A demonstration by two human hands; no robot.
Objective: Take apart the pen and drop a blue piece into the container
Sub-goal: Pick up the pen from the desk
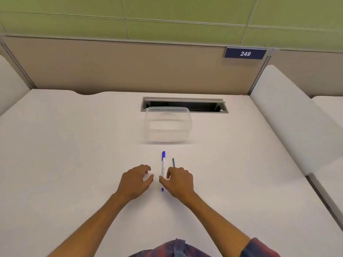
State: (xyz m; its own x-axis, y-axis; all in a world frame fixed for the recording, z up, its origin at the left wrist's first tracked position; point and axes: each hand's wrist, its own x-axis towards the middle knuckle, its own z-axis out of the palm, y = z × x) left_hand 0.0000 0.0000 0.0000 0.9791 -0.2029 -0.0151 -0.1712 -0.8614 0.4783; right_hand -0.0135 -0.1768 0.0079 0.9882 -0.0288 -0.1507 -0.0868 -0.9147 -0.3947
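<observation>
You are at the very start of the job: the pen (163, 169) lies whole on the white desk (74, 145), blue cap at its far end, a small blue plug at its near end, white barrel between. It sits between your two hands and just short of the clear container (168, 125), which stands a little farther along the same line, open side up as far as the blur lets you tell.

Your right hand (178, 179) rests against the pen's right side with loosely curled fingers, thumb reaching toward the barrel; whether it already pinches the barrel or only touches it, you cannot tell from here. Your left hand (136, 179) hovers just beside the pen on the other side, fingers relaxed and half curled, holding nothing.

The pen's long axis runs almost straight away from you, cap pointing at the container. A thin dark stick (173, 162) (a refill, perhaps) lies just right of it, roughly parallel.

The next move probably calls for a firm grip on the barrel with one hand while the other takes the blue cap and pulls along that axis, not sideways.
</observation>
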